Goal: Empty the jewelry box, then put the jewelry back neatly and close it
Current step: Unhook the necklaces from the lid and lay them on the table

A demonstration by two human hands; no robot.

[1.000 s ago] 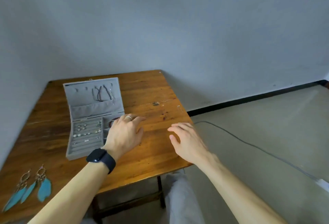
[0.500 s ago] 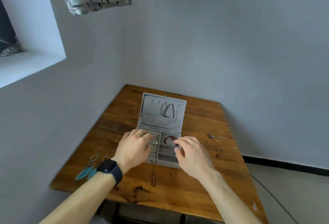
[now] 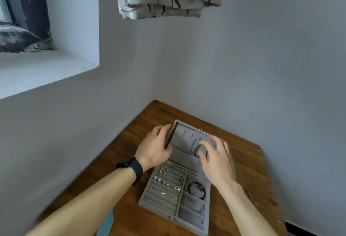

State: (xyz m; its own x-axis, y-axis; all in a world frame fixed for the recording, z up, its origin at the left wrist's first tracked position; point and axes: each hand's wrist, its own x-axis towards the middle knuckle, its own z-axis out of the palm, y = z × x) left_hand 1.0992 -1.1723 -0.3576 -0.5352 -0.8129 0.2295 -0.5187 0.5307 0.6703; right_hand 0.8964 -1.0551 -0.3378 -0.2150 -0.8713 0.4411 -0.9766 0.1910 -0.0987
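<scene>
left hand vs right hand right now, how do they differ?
Left hand wears a ring and a dark watch; right hand is bare. Left hand grips the lid by its side edge; right hand hangs over the necklace, fingers spread, holding nothing. Both are at the open lid.

Open jewelry box (image 3: 159, 201) on the wooden table (image 3: 247, 162), lid (image 3: 184, 138) raised behind its compartments, left hand (image 3: 155, 147) holding the lid's left edge, right hand (image 3: 217, 159) before the lid's necklaces (image 3: 195, 147), earrings (image 3: 164, 177) in the left slotted rows, bracelet (image 3: 196, 189) in the right rear compartment.
</scene>
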